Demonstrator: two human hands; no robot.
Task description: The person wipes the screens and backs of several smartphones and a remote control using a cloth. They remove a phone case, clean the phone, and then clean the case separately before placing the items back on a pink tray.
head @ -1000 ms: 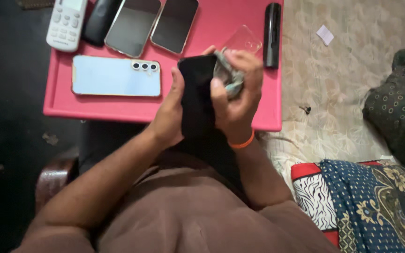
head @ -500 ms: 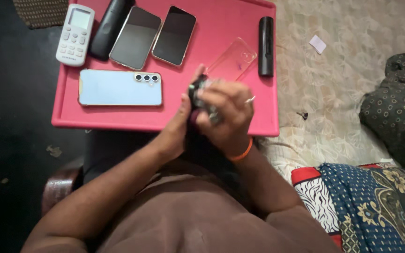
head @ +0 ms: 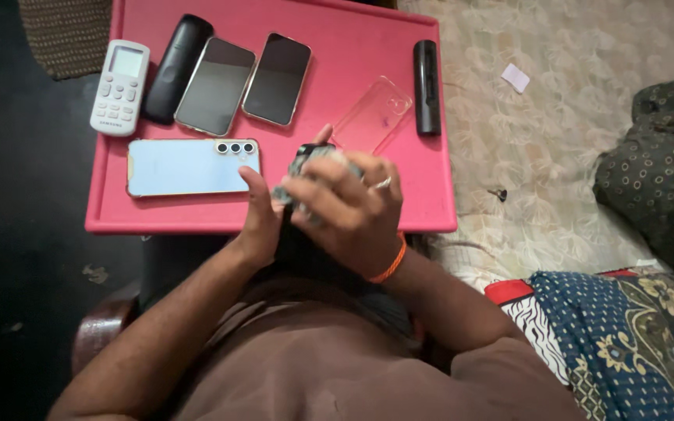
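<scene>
My left hand (head: 257,218) grips a black phone (head: 298,234) from its left edge, held upright over the near rim of the pink tray (head: 352,47). My right hand (head: 349,206) lies across the phone's face and presses a crumpled grey cloth (head: 294,175) against it. The hand hides most of the phone. An orange band circles my right wrist. A clear phone case (head: 372,115) lies on the tray just beyond my right hand.
On the tray lie a light blue phone (head: 189,166) face down, two dark-screened phones (head: 216,86) (head: 277,68), a black remote (head: 175,66), a white remote (head: 119,86) on its left rim and a black cylinder (head: 427,86). Patterned bedding (head: 571,156) lies to the right.
My right hand with the cloth has slid down and left over the phone, from its upper right. The phone is now tilted and mostly covered.
</scene>
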